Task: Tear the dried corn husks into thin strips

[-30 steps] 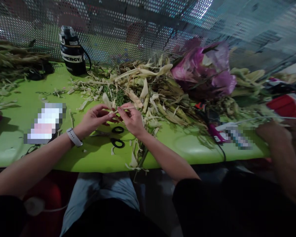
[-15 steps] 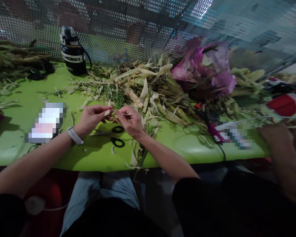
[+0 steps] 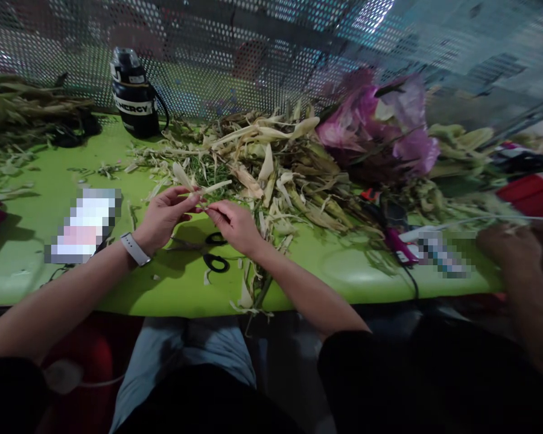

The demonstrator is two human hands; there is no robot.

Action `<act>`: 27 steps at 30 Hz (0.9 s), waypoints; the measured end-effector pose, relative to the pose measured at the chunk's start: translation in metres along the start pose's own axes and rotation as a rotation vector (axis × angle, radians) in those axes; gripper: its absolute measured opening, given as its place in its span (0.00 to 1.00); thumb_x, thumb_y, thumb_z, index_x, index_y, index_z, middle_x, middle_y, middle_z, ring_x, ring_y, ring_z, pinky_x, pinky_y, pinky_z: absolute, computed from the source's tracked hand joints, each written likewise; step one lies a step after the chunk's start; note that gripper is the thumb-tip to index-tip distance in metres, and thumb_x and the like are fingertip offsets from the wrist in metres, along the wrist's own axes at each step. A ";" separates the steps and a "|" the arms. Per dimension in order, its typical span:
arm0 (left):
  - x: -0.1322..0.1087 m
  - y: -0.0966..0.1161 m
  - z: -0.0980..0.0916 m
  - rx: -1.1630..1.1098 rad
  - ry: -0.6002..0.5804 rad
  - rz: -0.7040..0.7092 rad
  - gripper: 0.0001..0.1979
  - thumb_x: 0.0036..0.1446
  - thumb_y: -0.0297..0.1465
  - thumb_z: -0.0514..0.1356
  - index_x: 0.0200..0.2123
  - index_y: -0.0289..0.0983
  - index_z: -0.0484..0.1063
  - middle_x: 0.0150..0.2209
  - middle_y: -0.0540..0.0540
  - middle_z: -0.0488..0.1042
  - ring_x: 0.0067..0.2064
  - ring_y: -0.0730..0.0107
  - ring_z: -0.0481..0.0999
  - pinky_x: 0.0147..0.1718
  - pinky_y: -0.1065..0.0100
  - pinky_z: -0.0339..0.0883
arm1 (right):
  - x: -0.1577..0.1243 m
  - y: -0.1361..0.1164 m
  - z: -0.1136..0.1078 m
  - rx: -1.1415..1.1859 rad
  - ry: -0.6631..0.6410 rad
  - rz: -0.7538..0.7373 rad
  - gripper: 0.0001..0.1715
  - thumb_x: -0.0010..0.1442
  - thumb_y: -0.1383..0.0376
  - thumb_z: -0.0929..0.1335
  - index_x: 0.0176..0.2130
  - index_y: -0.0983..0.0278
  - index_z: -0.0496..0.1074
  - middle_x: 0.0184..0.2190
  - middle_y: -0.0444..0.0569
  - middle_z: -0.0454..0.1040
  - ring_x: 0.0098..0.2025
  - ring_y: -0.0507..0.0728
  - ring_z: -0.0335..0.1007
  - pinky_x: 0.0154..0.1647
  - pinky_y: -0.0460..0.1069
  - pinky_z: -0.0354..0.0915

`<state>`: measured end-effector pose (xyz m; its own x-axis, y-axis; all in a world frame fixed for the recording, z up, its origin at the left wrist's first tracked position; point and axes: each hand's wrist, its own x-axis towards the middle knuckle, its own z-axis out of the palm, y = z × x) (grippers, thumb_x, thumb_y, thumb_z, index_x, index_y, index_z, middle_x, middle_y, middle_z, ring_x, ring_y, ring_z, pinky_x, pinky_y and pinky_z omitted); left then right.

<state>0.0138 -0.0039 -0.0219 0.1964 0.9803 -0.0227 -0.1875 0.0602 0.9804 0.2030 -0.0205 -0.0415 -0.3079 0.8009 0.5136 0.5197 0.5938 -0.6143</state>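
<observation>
My left hand (image 3: 163, 218), with a white watch band at the wrist, is closed on a pale strip of corn husk (image 3: 217, 186) that sticks out above its fingers. Another pale, leaf-shaped piece (image 3: 181, 175) rises beside the strip. My right hand (image 3: 236, 224) pinches at the lower end of the husk, its fingertips almost against the left ones; the pinched bit is tiny and partly hidden. Under the hands, black-handled scissors (image 3: 216, 263) lie on the green table (image 3: 163, 289). Just beyond is a heap of dry corn husks (image 3: 298, 163).
A dark bottle (image 3: 138, 108) stands at the back left before a perforated screen. A phone (image 3: 85, 226) lies left of my arm. Behind the heap's right end is a pink plastic bag (image 3: 375, 126). Another person's hand (image 3: 502, 244) rests at the right edge.
The pale husk pieces now stick up and right from my left hand, where earlier a small piece sat between both hands. My right hand has turned, knuckles up, and shifted slightly down.
</observation>
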 end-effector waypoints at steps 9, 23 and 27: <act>0.005 0.002 -0.005 0.081 0.036 0.015 0.18 0.44 0.35 0.75 0.38 0.37 0.78 0.30 0.48 0.78 0.26 0.76 0.72 0.23 0.73 0.61 | -0.006 -0.003 0.007 -0.437 -0.013 -0.276 0.19 0.72 0.60 0.60 0.45 0.63 0.77 0.36 0.54 0.74 0.40 0.59 0.68 0.40 0.53 0.65; -0.001 0.002 -0.001 0.210 -0.196 -0.036 0.12 0.46 0.31 0.70 0.37 0.36 0.82 0.36 0.45 0.82 0.33 0.70 0.76 0.31 0.71 0.69 | 0.003 0.002 -0.002 0.168 -0.040 0.124 0.26 0.64 0.43 0.65 0.40 0.63 0.70 0.36 0.49 0.78 0.38 0.56 0.75 0.41 0.50 0.67; -0.003 0.001 0.000 0.127 -0.203 -0.057 0.11 0.49 0.31 0.67 0.38 0.38 0.83 0.36 0.46 0.81 0.36 0.69 0.77 0.34 0.70 0.72 | 0.002 0.003 0.003 0.286 -0.033 0.214 0.26 0.62 0.42 0.66 0.40 0.62 0.68 0.36 0.49 0.78 0.38 0.55 0.76 0.41 0.50 0.68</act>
<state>0.0126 -0.0062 -0.0205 0.3951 0.9172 -0.0514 -0.0506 0.0776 0.9957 0.2016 -0.0173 -0.0444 -0.2437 0.9090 0.3382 0.3329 0.4060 -0.8511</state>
